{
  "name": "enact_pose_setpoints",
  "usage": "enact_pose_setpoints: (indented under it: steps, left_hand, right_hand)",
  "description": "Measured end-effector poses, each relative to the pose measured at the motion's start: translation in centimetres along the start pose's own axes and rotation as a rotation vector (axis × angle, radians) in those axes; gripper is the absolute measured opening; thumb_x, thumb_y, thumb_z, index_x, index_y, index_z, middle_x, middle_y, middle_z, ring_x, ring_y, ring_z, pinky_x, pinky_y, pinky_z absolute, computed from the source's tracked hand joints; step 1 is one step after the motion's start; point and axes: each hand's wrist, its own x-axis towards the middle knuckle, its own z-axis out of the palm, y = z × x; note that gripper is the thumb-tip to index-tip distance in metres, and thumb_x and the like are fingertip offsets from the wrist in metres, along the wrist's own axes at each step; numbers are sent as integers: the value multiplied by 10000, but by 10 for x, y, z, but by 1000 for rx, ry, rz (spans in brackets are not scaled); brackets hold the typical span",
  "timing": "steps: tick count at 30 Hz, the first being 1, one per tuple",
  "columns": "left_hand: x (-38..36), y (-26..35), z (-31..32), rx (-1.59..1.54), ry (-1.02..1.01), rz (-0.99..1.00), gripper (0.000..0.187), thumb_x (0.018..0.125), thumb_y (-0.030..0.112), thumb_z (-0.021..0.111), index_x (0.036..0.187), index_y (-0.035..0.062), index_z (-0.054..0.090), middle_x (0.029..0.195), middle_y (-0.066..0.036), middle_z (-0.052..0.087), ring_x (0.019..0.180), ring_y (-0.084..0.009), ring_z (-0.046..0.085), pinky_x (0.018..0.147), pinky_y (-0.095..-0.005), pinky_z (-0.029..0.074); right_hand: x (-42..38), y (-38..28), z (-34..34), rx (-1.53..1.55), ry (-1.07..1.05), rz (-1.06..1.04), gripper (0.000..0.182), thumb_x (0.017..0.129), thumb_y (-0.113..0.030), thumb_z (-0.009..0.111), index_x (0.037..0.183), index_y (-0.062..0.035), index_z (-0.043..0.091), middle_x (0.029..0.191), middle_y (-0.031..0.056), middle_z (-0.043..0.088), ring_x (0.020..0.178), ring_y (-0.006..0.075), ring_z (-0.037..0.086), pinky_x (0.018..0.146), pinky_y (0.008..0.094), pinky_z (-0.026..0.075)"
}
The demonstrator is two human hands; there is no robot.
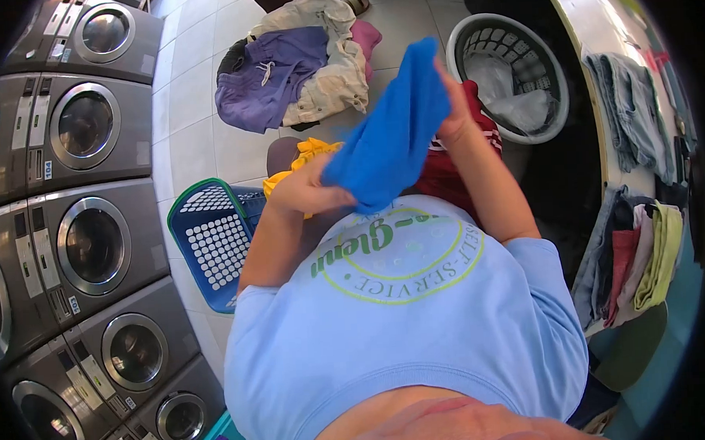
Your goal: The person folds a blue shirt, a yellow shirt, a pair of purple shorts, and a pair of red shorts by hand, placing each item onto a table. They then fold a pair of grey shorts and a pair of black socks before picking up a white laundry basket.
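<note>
A bright blue cloth garment [392, 139] is stretched between my two hands above my lap. Its kind does not show, and part of it is smeared by motion. On the lower left of the cloth my left hand [310, 189] is closed around an edge. My right hand [455, 109] grips the upper right end, its fingers partly hidden behind the cloth. Yellow fabric [307, 161] lies just beyond my left hand. Dark red fabric with white stripes [486, 124] rests beside my right forearm.
A blue laundry basket [220, 245] stands at left, near several front-loading machines [94, 239]. Purple shorts [291, 65] and a cream garment [334, 71] lie ahead on the tiled floor. A grey basket [559, 77] holds clear plastic. Folded clothes [637, 255] line the right-hand table.
</note>
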Motion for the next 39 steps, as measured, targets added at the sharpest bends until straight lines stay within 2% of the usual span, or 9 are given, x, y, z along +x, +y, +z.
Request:
enact_pose_setpoints:
  steps: [3,7,11,12,15,19,21,25,39]
  left_hand:
    - [22,-9,1,736,-154,-244,411,799,146,647,1167,-8,546,1134,-126,598,1067,-233,566,895,-345,443]
    - [42,-51,-38,1450,361,37,430,745,171,681,1139,41,570,1111,-141,605,1047,-291,569,878,-377,452]
    - [60,16,-35,1410,-347,-1045,442,727,239,701,1118,58,602,1148,-153,585,1052,-297,564,886,-383,453]
    - [54,11,-46,1582,-124,-852,447,722,258,707,1111,59,611,1132,-149,593,1043,-294,569,879,-385,455]
    - [45,-1,-77,1938,501,-314,478,703,301,726,1104,61,626,1104,-141,609,1023,-298,577,862,-395,459]
    - [56,26,-77,2139,1001,403,484,698,321,735,1094,63,629,1161,-155,576,1053,-337,552,884,-416,452]
    - [48,5,-95,2352,968,285,460,712,333,730,1077,68,637,1122,-155,594,1053,-330,553,885,-410,453]
    - [45,26,-89,1431,-13,-1006,432,724,421,692,919,35,690,981,-188,647,936,-326,613,813,-396,483]
    - [7,100,-53,1275,200,121,198,734,206,734,792,39,646,693,-80,574,659,-203,559,717,-325,437]
  right_hand:
    - [-14,-18,53,-60,-175,189,421,919,-406,506,1103,-39,598,1050,120,640,957,262,620,876,389,486]
    - [-20,9,122,-1685,-556,765,510,853,-473,554,1088,-23,609,1035,161,640,934,307,630,842,394,495]
    - [-4,25,94,-2589,-579,1209,593,757,-479,649,1146,-35,592,1079,191,614,996,330,600,867,395,471]
    - [1,17,66,-2667,-503,1282,622,732,-477,671,1165,-39,583,1108,198,600,1025,337,584,881,398,459]
    - [5,-3,32,-3027,-87,285,626,700,-444,700,1179,-63,569,1224,167,525,1118,333,508,919,461,400]
    - [26,-4,74,-2904,255,-895,517,746,-386,666,1146,-69,583,1118,132,571,1040,325,541,881,488,413]
    - [31,-2,77,-2956,242,-1171,432,785,-373,634,1077,-54,623,1014,131,616,961,323,580,840,469,442]
    - [25,-9,58,-2632,-266,698,312,862,-386,556,901,-99,669,839,124,646,823,300,623,773,412,481]
    - [14,-73,117,-2056,-566,-537,117,707,51,454,750,11,556,833,75,550,986,218,518,846,311,421]
